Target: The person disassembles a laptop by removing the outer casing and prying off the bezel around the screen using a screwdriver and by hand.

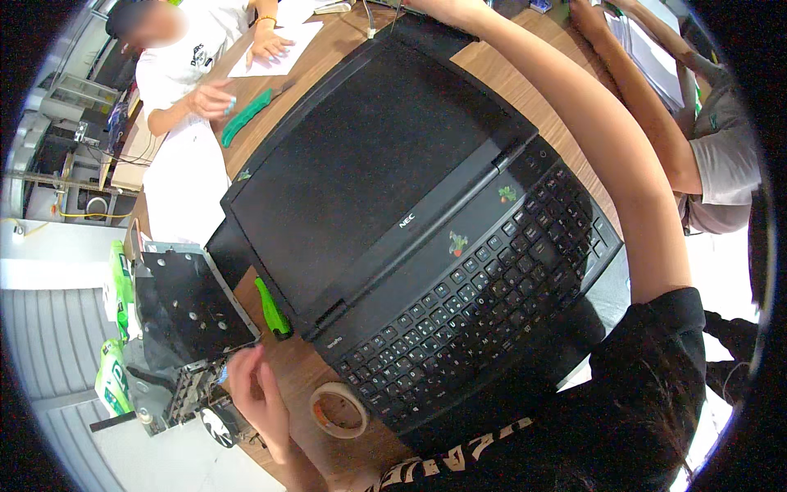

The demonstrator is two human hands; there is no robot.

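A black laptop point(393, 180), opened out nearly flat, fills the middle of the view. Its keyboard point(484, 303) faces me, and two small plant stickers sit above the keys. My right arm reaches along the laptop's right side. At its far end my right hand point(449, 10) is cut off by the upper edge near the screen's far corner, its fingers mostly hidden. Left of the laptop, my left hand point(256, 398) is raised with fingers parted, and I see nothing in it. Closest to it are a roll of tape point(338, 410) and a bright green-handled tool point(273, 310).
A dark panel with metal edges point(193, 299) and a small fan point(219, 426) lie at the left. Beyond is a green-handled cutter point(247, 116). One person's hand point(269, 45) rests on white paper; another person's arm point(635, 90) is at the far right.
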